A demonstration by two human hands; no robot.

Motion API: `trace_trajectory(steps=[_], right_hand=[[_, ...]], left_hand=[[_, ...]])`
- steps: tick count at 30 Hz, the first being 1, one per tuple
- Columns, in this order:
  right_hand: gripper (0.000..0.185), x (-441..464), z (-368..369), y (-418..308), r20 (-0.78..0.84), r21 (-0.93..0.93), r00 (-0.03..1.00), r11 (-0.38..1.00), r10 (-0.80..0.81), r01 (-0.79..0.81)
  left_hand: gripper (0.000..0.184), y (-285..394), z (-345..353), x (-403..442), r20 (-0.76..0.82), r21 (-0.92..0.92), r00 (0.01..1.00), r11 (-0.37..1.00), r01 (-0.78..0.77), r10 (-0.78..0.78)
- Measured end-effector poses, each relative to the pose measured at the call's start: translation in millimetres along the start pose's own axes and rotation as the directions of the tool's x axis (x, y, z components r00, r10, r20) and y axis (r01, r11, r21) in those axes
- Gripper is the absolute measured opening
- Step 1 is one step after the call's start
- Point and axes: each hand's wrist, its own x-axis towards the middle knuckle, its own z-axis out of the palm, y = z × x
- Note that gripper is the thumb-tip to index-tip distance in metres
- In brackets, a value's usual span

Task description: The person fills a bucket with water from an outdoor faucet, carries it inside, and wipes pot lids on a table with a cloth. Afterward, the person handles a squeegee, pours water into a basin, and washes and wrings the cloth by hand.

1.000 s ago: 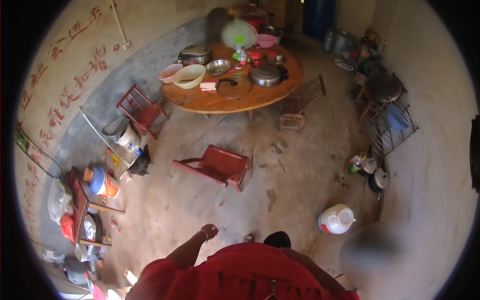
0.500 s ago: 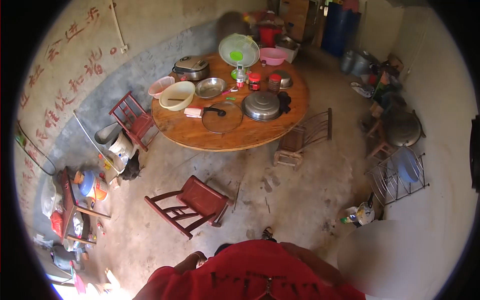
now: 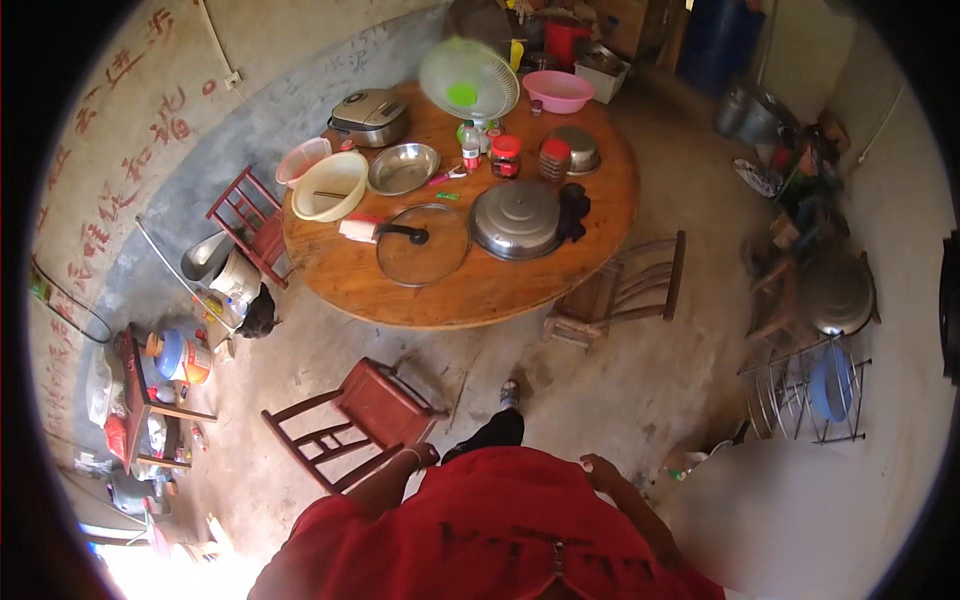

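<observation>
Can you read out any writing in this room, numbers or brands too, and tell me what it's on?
"会进步", red, on the upper wall.
"和谐", red, same wall; the characters beside it are too distorted to read surely.
Grey lower band of that wall: faint marks, unreadable.
Red shirt: dark letters, too creased and blurred.
Bottle and bucket: labels too small; no brand or number readable.

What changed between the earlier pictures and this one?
The person has moved forward, closer to the round table. The left hand is now beside the red chair, and the right hand has come into view. Neither visibly takes hold of anything. The glass lid and cream bowl stay on the table.
</observation>
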Motion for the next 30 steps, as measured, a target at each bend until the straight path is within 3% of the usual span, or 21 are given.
trace_trajectory(steps=[1, 2, 5, 7, 8, 9, 10, 11, 15, 18, 22, 25, 27, 30], right_hand=[[0.057, 10, -9, 10, -0.001, -0.011, 1.0, 1.0, 0.002, -0.002], [0.058, 21, -17, 20, -0.012, 0.017, 0.999, 0.999, 0.041, -0.041], [0.06, 59, -55, 34, -0.009, 0.102, 0.995, 0.99, 0.101, -0.1], [0.061, 61, -102, -1, -0.22, 0.001, 0.962, 0.987, 0.16, -0.163], [0.061, 75, -115, 2, -0.319, 0.011, 0.941, 0.993, 0.112, -0.114], [0.06, 93, -123, 10, -0.421, -0.06, 0.904, 0.992, 0.076, -0.111], [0.059, 109, -135, 11, -0.45, -0.058, 0.89, 0.992, 0.072, -0.109], [0.059, 123, -156, -5, -0.446, -0.033, 0.883, 0.984, 0.144, -0.177], [0.058, 218, -246, -54, -0.515, -0.162, 0.848, 0.986, -0.124, 0.046], [0.054, 324, -313, -95, -0.538, -0.189, 0.794, 0.959, -0.282, 0.212], [0.059, 466, -375, -149, -0.566, -0.267, 0.758, 0.942, -0.324, 0.203], [0.061, 546, -406, -180, -0.52, -0.216, 0.798, 0.951, -0.305, 0.223], [0.066, 582, -408, -185, -0.581, -0.258, 0.749, 0.945, -0.318, 0.2], [0.071, 606, -403, -182, -0.475, -0.204, 0.846, 0.966, -0.241, 0.16]], left_hand=[[0.022, 4, -14, 20, 0.095, -0.133, 0.995, 0.99, 0.038, -0.026], [0.02, 19, -32, 32, -0.024, -0.239, 0.997, 0.969, 0.069, -0.077], [0.024, 85, -128, 59, -0.139, -0.105, 0.979, 0.985, 0.134, -0.147], [0.038, 103, -162, 116, -0.41, -0.113, 0.897, 0.985, 0.13, -0.165], [0.05, 121, -198, 133, -0.371, -0.079, 0.923, 0.993, 0.082, -0.106], [0.049, 155, -236, 128, -0.569, -0.158, 0.819, 0.987, -0.016, -0.078], [0.05, 182, -274, 132, -0.591, -0.148, 0.805, 0.988, -0.046, -0.051], [0.066, 203, -307, 146, -0.538, -0.259, 0.837, 0.965, -0.047, -0.104], [0.071, 270, -395, 178, -0.63, -0.111, 0.775, 0.993, -0.03, -0.047], [0.073, 290, -414, 216, -0.66, -0.116, 0.749, 0.993, -0.017, -0.064], [0.075, 305, -421, 244, -0.649, -0.129, 0.752, 0.991, 0.036, -0.111], [0.077, 316, -427, 259, -0.643, -0.066, 0.757, 0.994, 0.09, -0.112], [0.079, 324, -425, 269, -0.633, -0.071, 0.76, 0.989, 0.132, -0.147], [0.084, 340, -425, 271, -0.593, -0.105, 0.774, 0.975, 0.197, -0.22]])
